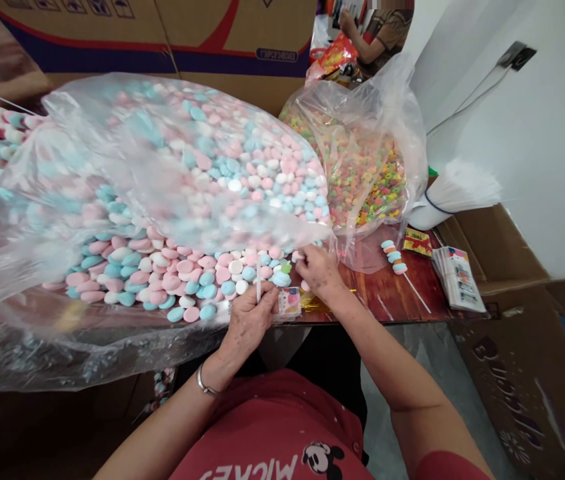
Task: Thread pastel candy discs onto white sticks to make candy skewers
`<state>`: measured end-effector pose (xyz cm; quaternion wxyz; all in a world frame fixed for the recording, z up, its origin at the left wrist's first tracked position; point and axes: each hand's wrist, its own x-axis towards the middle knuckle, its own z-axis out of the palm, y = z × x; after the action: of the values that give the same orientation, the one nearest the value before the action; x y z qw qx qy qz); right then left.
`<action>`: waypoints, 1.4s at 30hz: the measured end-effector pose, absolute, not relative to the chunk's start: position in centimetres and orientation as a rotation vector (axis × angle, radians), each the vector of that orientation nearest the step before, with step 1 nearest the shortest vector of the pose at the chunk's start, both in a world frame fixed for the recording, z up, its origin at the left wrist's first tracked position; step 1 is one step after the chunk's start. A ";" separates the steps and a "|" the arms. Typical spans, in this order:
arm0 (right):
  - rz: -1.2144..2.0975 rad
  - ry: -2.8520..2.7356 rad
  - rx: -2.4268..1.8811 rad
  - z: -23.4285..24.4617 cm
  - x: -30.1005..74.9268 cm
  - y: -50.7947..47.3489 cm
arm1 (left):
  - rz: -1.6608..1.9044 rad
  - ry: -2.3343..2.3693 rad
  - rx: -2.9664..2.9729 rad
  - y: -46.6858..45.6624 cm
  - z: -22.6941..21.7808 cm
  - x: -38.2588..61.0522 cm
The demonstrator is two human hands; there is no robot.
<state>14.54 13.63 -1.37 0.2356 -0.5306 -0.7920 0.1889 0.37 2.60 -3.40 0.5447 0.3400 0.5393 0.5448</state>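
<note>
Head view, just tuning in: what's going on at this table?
A person's left hand grips a thin white stick beside a pile of pastel candies in front of a big clear bag. The right hand is at the pile's right end; whether its fingers hold anything is unclear. Farther right, a stick threaded with candies lies on the table, near a stack of printed packets.
</note>
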 end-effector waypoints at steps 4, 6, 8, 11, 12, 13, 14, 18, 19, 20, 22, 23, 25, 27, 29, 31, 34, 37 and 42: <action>1.253 -1.315 -1.259 -1.4 15.4 13.6 | 1.207 1.352 1.012 2.7 -3.6 0.2; 1.444 -1.082 -1.197 -1.0 15.3 13.1 | 1.184 1.379 1.070 2.8 -3.6 0.2; 1.518 -0.987 -1.174 -0.5 15.1 12.4 | 1.171 1.397 1.098 2.8 -3.5 0.1; 1.525 -0.934 -1.153 0.0 14.5 11.7 | 1.147 1.417 1.120 2.8 -3.4 0.1; 1.519 -0.928 -1.148 0.1 14.4 11.6 | 1.141 1.423 1.122 2.8 -3.4 0.1; 1.517 -0.930 -1.145 0.1 14.3 11.5 | 1.137 1.429 1.122 2.8 -3.3 0.1; 1.515 -0.939 -1.141 0.1 14.3 11.4 | 1.134 1.435 1.120 2.8 -3.3 0.1; 1.491 -0.976 -1.108 -0.4 14.3 11.0 | 1.131 1.452 1.111 2.9 -3.2 0.2; 1.479 -0.979 -1.098 -0.5 14.3 10.9 | 1.130 1.451 1.111 2.9 -3.2 0.2; 1.463 -0.980 -1.092 -0.7 14.3 10.8 | 1.132 1.449 1.110 2.9 -3.2 0.2; 1.419 -0.982 -1.086 -0.9 14.2 10.7 | 1.139 1.444 1.112 3.0 -3.2 0.2; 1.396 -0.986 -1.082 -1.1 14.2 10.6 | 1.140 1.444 1.115 3.0 -3.2 0.2; 1.352 -1.020 -1.073 -1.3 14.2 10.5 | 1.135 1.444 1.122 3.0 -3.1 0.2; 1.311 -1.105 -1.073 -1.5 14.3 10.3 | 1.127 1.445 1.124 3.0 -3.0 0.2; 1.249 -1.230 -1.090 -1.6 14.5 9.9 | 1.124 1.446 1.121 3.0 -3.0 0.1; 1.149 -1.370 -1.112 -1.7 14.9 9.6 | 1.127 1.446 1.119 3.0 -3.2 0.1; 0.979 -1.544 -1.144 -1.6 15.3 9.3 | 1.145 1.440 1.122 3.0 -3.5 0.1; 0.928 -1.596 -1.169 -1.7 15.3 9.2 | 1.164 1.444 1.120 2.9 -3.6 0.1; 0.930 -1.622 -1.142 -1.8 15.1 9.6 | 1.195 1.452 1.095 2.6 -3.0 0.3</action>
<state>15.15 9.58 -1.78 0.4576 -0.4633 -0.6584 0.3774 0.31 2.63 -2.98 0.4641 0.4458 0.5911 0.4863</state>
